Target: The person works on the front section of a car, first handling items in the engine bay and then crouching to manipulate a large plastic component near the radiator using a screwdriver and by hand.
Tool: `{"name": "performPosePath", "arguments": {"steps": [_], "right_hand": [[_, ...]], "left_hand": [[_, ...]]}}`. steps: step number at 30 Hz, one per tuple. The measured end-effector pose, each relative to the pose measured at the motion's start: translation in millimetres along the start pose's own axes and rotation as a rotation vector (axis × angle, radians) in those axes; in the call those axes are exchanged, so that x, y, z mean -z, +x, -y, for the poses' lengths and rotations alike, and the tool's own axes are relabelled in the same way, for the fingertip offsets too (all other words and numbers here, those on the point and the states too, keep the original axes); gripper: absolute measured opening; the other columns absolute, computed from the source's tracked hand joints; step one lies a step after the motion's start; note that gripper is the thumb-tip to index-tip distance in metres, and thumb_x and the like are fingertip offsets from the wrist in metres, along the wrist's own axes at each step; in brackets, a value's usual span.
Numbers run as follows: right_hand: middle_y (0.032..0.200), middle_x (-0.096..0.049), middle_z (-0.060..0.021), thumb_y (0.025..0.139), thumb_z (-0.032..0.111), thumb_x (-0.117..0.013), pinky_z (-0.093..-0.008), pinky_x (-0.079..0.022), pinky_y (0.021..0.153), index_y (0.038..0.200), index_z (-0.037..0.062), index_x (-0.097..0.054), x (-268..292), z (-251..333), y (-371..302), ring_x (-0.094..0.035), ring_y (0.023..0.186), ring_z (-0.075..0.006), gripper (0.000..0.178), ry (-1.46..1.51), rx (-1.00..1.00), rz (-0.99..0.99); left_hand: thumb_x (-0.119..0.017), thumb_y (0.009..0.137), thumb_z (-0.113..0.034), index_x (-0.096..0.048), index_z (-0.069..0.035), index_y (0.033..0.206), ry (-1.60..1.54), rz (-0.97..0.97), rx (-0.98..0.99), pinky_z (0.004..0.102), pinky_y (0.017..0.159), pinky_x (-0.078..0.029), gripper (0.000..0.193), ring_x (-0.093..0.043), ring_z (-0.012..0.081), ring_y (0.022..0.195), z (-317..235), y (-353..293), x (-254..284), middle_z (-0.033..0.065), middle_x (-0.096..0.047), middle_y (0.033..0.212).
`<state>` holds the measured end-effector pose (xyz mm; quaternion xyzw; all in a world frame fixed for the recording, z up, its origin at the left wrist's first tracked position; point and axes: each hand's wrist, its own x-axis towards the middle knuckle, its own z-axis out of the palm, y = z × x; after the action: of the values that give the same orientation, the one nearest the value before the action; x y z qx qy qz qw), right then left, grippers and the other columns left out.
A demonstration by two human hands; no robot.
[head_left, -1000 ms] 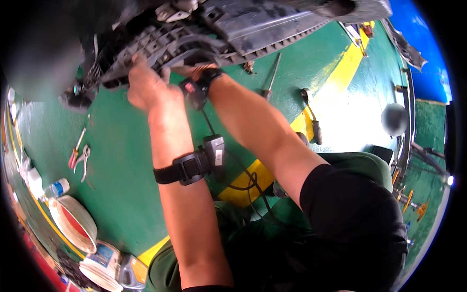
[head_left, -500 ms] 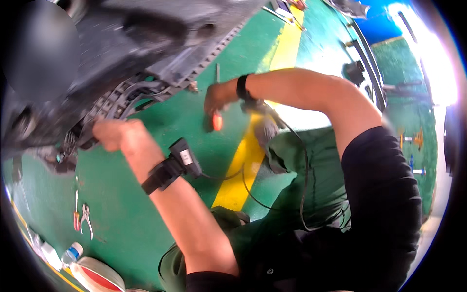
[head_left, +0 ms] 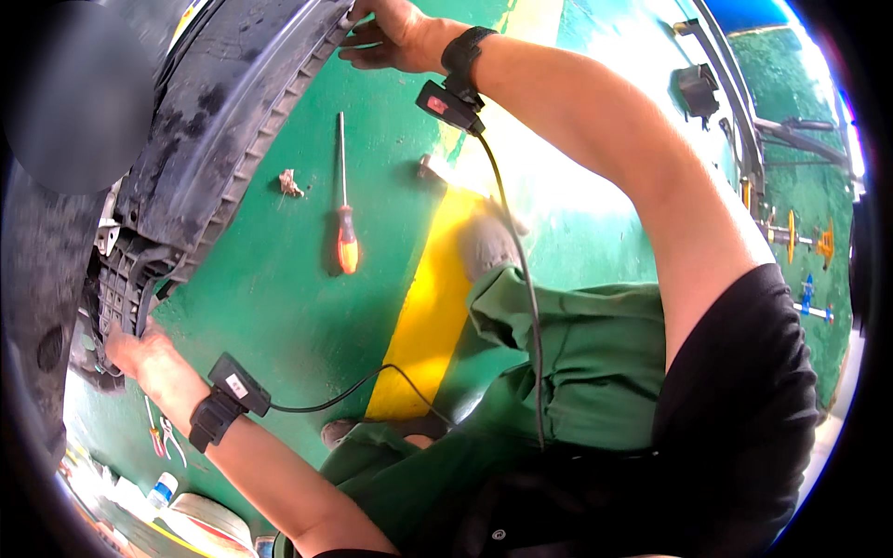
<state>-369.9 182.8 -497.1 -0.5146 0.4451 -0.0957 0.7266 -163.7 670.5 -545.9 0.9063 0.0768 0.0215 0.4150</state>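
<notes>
Head view, looking down: the left hand has its fingers curled around the lower ribbed edge of a large black plastic car bumper panel, which runs from those fingers up to the top of the picture. Right of the panel, an orange-handled screwdriver lies on the green floor, well apart from both hands. At the top, the right hand has its fingers closed on the panel's upper edge.
</notes>
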Motion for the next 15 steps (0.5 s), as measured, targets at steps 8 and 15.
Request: {"name": "performPosePath", "arguments": {"steps": [8,15], "right_hand": [[0.107,-0.067,-0.0131,0.083,0.041,-0.067,-0.056,-0.044,0.095,0.109,0.0066,-0.059,1.3,17.8,49.8,-0.064,0.1,-0.0293,0.044,0.481,0.015,0.358],[0.106,-0.067,-0.0127,0.085,0.016,-0.067,-0.0513,-0.048,0.097,0.112,0.0012,-0.059,4.1,11.2,62.4,-0.065,0.097,-0.0284,0.032,0.768,-0.011,0.56]], "left_hand": [[-0.053,0.093,-0.015,-0.055,0.0,0.106,-0.508,0.08,0.285,0.0266,0.055,-0.04,0.02,-0.058,0.0191,0.069,-2.9,-3.9,17.2,0.0129,-0.064,0.094],[-0.052,0.095,-0.018,-0.058,-0.011,0.098,-0.804,0.039,0.447,0.0178,0.031,-0.031,0.009,-0.053,0.0101,0.048,-33.6,-29.3,15.8,0.0021,-0.065,0.077]]}}
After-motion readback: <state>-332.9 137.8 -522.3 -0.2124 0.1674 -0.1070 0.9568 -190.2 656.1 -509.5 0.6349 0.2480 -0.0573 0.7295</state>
